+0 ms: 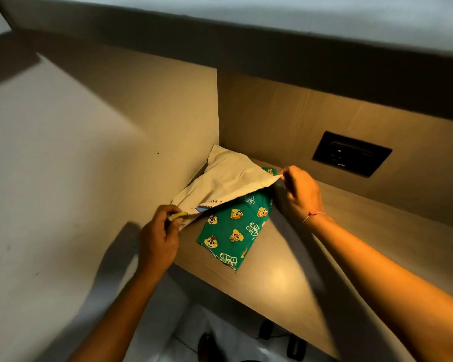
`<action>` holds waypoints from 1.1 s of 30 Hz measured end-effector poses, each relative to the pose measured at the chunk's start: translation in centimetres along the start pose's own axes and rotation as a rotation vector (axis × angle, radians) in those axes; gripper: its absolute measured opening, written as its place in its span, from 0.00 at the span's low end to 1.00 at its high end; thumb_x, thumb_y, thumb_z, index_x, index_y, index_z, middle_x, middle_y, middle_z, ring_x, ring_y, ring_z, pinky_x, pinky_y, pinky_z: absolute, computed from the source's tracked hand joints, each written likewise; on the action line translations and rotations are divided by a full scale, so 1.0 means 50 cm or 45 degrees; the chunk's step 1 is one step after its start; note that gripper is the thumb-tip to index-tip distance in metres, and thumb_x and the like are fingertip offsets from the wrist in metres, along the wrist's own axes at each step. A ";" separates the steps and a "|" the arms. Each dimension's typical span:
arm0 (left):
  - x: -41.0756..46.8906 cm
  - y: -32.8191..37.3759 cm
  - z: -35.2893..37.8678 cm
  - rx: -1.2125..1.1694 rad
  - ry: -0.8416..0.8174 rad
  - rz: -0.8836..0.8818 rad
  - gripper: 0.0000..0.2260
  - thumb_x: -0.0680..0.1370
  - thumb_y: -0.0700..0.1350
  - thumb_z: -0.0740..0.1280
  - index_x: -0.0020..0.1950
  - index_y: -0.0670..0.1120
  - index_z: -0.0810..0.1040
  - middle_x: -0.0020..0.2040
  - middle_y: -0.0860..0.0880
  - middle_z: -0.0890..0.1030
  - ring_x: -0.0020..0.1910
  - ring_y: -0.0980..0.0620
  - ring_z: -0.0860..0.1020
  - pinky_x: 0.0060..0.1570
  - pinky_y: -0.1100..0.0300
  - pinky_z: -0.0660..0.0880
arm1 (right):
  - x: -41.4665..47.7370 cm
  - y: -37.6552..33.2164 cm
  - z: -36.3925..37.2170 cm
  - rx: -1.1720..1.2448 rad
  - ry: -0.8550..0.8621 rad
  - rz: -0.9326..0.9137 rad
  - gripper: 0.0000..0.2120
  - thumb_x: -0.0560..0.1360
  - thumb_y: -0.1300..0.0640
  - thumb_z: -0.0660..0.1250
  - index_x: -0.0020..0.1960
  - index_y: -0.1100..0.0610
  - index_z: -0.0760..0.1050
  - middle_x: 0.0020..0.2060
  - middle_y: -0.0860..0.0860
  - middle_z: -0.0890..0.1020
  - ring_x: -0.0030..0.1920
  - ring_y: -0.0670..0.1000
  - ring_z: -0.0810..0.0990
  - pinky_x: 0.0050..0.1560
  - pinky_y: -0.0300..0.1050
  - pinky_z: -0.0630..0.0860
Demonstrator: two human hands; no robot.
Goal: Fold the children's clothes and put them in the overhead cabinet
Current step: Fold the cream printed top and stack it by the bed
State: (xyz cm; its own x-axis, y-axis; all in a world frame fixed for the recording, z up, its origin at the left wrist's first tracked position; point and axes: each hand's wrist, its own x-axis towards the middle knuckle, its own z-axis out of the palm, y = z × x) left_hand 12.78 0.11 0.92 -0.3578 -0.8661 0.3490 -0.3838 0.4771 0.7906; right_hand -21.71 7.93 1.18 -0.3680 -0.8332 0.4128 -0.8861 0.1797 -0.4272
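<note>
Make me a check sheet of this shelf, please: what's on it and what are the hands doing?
Surface: wooden shelf, glossy, in warm light.
Job's things: white garment lies partly over the green chipmunk-print garment.
Clutter: nothing seen.
Grips: left hand pinches the white garment's near corner; right hand pinches its right corner.
Cables: nothing seen on the shelf; dark shapes below are too blurred to tell.
Surroundings: black socket panel in the back wall; plain side wall on the left.
</note>
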 end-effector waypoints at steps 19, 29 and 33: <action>0.211 0.289 0.105 -0.418 -0.191 0.013 0.05 0.76 0.50 0.70 0.43 0.50 0.81 0.40 0.48 0.83 0.38 0.51 0.80 0.39 0.55 0.78 | -0.060 0.017 -0.407 0.052 0.505 0.293 0.07 0.75 0.62 0.64 0.47 0.59 0.82 0.46 0.57 0.84 0.49 0.59 0.81 0.51 0.52 0.75; 0.143 0.463 0.147 -0.654 -0.308 0.391 0.02 0.79 0.37 0.66 0.49 0.43 0.78 0.39 0.53 0.79 0.37 0.68 0.78 0.38 0.75 0.73 | -0.265 0.024 -0.588 -0.199 0.913 0.316 0.10 0.79 0.55 0.63 0.51 0.59 0.80 0.46 0.52 0.83 0.51 0.46 0.79 0.55 0.34 0.71; 0.066 0.326 0.156 -0.408 -0.609 0.402 0.03 0.78 0.44 0.67 0.47 0.52 0.79 0.42 0.51 0.81 0.41 0.58 0.78 0.41 0.65 0.76 | -0.445 0.006 -0.499 -0.137 0.517 0.345 0.06 0.78 0.55 0.64 0.51 0.53 0.80 0.45 0.47 0.80 0.46 0.45 0.77 0.50 0.35 0.71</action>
State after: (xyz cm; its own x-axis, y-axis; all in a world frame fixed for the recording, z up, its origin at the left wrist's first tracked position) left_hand -1.29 6.19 11.02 -0.7794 -0.4944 0.3849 0.0478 0.5656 0.8233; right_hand -20.81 39.57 11.95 -0.6503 -0.4820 0.5872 -0.7594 0.4325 -0.4860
